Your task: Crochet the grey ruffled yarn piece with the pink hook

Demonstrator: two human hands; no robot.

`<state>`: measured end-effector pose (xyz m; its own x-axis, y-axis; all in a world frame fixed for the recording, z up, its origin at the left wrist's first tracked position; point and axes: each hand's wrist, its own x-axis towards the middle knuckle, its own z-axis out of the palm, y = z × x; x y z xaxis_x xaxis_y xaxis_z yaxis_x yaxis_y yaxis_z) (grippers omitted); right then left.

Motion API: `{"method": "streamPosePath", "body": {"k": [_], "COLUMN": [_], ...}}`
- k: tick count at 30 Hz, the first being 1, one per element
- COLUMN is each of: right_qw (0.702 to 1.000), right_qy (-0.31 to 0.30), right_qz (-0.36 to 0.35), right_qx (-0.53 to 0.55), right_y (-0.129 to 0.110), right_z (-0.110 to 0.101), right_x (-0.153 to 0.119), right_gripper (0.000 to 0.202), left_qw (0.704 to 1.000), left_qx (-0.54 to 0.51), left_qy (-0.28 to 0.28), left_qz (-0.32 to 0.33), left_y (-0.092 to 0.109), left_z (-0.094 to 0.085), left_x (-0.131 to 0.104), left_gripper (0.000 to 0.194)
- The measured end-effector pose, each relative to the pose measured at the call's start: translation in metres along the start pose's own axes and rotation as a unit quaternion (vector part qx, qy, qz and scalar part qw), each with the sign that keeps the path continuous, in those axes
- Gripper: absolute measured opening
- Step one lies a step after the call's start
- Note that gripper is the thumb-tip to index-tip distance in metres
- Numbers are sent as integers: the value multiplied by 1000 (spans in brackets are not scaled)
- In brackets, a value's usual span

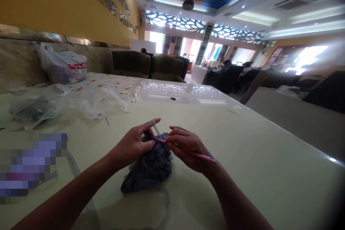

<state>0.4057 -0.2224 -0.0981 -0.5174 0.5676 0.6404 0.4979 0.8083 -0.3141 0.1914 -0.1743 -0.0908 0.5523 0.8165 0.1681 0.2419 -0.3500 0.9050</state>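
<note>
A dark blue-grey, ruffled crochet piece (154, 167) sits bunched on the pale table in front of me. My left hand (133, 145) grips its upper left edge, thumb on the near side and index finger raised, with a thin light strand of yarn (156, 128) by that finger. In my right hand (187, 147) is a pink crochet hook (203, 157), held between thumb and fingers. Its tip meets the top edge of the piece close to my left thumb. A flat greyish ribbon-like strip (74, 163) runs along the table under my left forearm.
Crumpled clear plastic bags (101, 102) lie at the left, one with something dark inside (35, 109). A full white carrier bag (66, 66) stands by the wall. A pixelated item (35, 165) is at the near left. Dark armchairs (130, 63) stand behind the table (242, 158).
</note>
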Motion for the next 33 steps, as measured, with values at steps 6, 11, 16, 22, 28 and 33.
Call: {"method": "streamPosePath", "body": {"k": [6,11,16,22,28,33], "right_qw": [949,940,981,991,946,955], "right_qy": [119,210,175,127,117,136], "right_qz": [-12,-8,-29,37,122,127], "right_qx": [-292,-269,-80,30,278,232], "right_y": [-5,-7,-4,-5,0,-3], "right_z": [38,50,33,13,13,16], "right_x": [-2,-8,-6,-3,-3,-1], "right_gripper": [25,23,15,13,20,21], "left_qw": [992,919,884,919,939,950], "left_qx": [-32,-373,-438,-376,-333,-303], "left_qy": [123,-30,-93,-42,-34,-38], "left_qz": [9,-122,-132,-114,-78,-69], "left_y": [-5,-11,-12,-11,-11,-12], "left_z": [25,29,12,-2,5,2], "left_x": [-4,-2,3,4,3,4], "left_gripper": [67,66,66,57,56,53]}}
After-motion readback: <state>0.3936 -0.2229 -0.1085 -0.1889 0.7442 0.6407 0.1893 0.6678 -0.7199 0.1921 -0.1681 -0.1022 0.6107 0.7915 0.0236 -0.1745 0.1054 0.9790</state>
